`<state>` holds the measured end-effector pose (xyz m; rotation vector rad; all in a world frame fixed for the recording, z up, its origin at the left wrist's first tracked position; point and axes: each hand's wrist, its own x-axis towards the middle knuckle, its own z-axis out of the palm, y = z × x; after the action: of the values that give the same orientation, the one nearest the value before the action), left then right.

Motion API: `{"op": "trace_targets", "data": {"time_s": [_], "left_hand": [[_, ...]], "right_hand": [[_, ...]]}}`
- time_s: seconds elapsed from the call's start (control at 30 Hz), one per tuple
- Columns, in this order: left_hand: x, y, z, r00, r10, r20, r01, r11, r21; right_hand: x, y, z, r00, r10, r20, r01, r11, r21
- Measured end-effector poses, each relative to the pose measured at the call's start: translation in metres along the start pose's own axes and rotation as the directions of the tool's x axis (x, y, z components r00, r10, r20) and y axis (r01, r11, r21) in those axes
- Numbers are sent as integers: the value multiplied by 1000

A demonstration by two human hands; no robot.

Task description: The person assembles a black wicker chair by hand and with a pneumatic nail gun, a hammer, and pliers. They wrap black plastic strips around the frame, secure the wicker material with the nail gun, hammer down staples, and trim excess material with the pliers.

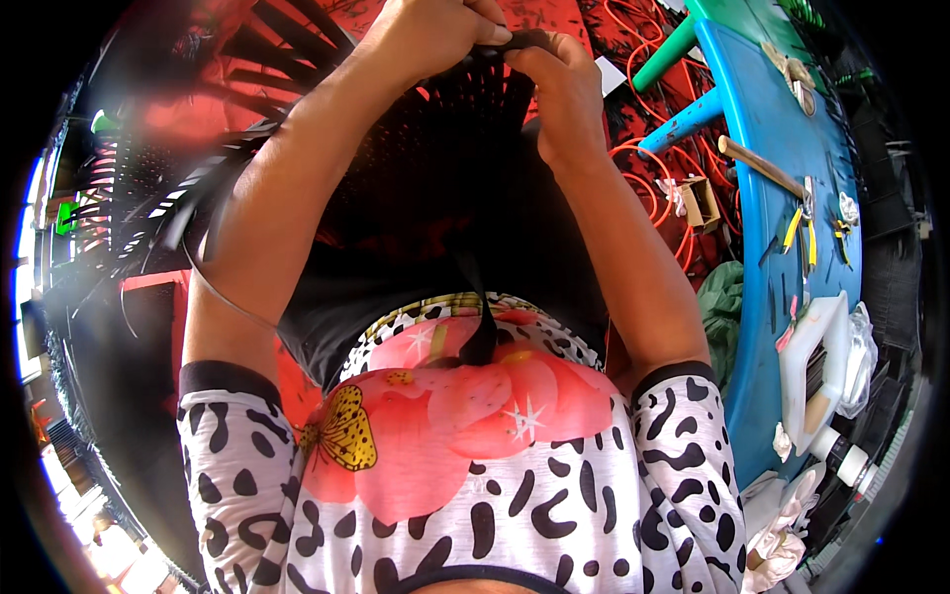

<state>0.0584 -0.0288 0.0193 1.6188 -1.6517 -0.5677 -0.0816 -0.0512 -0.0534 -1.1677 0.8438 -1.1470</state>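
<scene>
Both my arms reach away from my body toward the top of the view. My left hand (pixel 435 35) and my right hand (pixel 566 84) meet there, fingers pinched on a black strip (pixel 524 42) at the rim of a black woven basket (pixel 450 148). The basket rests between my forearms, over my lap. A loose black strip (pixel 482 322) hangs from it down onto my patterned shirt. A thin grey wire (pixel 223 295) runs beside my left forearm.
A blue table (pixel 762 148) with green legs stands at my right, carrying a wooden-handled hammer (pixel 757 165), yellow-handled pliers (pixel 800 230), a white tray (pixel 816 356) and a bottle (pixel 841 457). Orange cord (pixel 653 158) and a small cardboard box (pixel 701 201) lie on the red floor. Black strips (pixel 148 198) pile at my left.
</scene>
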Motion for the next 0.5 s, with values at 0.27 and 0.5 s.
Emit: {"op": "trace_targets", "data": {"time_s": [0.27, 0.5], "left_hand": [[12, -5, -5, 985, -158, 65, 160, 986, -33], [27, -17, -6, 946, -149, 288, 173, 983, -59]], "right_hand": [[-6, -3, 4, 999, -50, 20, 50, 999, 5], [7, 25, -10, 984, -179, -14, 175, 972, -156]]}}
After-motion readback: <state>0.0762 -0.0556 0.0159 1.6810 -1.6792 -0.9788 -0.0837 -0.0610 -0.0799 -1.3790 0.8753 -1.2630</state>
